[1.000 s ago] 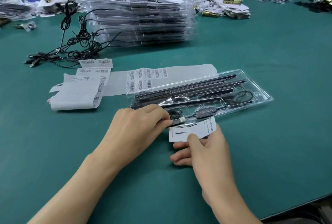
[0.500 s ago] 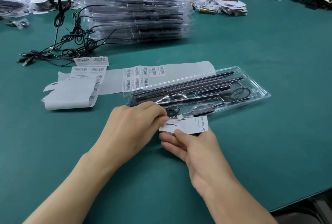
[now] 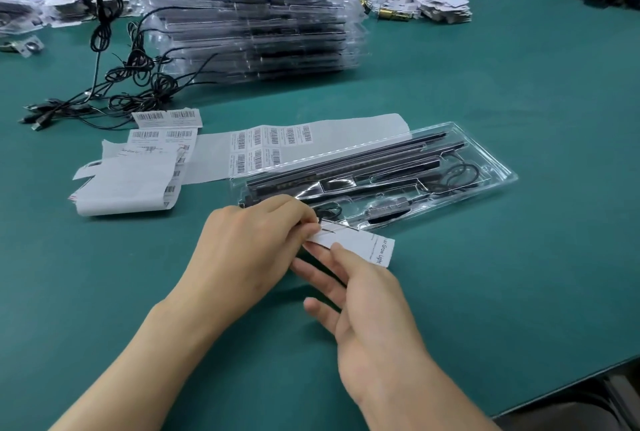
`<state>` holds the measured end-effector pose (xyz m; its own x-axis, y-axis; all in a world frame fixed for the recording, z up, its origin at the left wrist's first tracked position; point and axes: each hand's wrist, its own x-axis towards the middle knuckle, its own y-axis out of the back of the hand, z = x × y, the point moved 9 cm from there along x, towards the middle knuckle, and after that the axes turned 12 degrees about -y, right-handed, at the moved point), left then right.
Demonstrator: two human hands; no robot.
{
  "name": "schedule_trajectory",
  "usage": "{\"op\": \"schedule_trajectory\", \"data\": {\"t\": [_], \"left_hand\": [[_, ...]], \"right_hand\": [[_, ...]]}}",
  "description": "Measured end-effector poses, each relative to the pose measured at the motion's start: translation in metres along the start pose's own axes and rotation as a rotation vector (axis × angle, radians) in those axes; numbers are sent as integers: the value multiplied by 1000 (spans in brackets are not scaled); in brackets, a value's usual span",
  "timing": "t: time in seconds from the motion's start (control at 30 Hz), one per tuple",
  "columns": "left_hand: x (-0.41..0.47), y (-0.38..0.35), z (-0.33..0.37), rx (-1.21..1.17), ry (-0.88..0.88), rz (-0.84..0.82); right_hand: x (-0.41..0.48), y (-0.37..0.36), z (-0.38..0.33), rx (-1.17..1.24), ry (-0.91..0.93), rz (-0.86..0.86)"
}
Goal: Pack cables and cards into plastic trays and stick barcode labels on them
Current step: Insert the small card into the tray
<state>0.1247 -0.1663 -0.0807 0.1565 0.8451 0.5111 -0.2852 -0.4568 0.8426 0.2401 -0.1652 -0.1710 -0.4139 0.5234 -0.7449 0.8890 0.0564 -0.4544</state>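
A clear plastic tray (image 3: 491,153) lies in the middle of the green table, holding black light bars and a coiled black cable (image 3: 460,174). At its near edge is a white card (image 3: 360,245) printed "Grow Light". My left hand (image 3: 249,247) pinches the card's left end at the tray's front rim. My right hand (image 3: 367,302) holds the card from below, thumb on top and fingers spread under it. Sheets of barcode labels (image 3: 270,146) lie left of the tray.
A tall stack of packed clear trays (image 3: 249,22) stands at the back. Loose black cables (image 3: 114,84) sprawl at its left. More label sheets and backing paper (image 3: 131,181) lie at left. Piles of cards and gold parts (image 3: 415,1) sit at the far right.
The card has shifted left and closer to the tray's front rim. My left hand now pinches its left end, and my right hand's fingers have spread beneath it.
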Motion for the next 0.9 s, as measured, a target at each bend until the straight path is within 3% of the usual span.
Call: {"op": "schedule_trajectory", "data": {"t": [0.9], "left_hand": [[-3,-1,0,0,11,7]], "right_hand": [[2,22,-28,-73,118,101]]}}
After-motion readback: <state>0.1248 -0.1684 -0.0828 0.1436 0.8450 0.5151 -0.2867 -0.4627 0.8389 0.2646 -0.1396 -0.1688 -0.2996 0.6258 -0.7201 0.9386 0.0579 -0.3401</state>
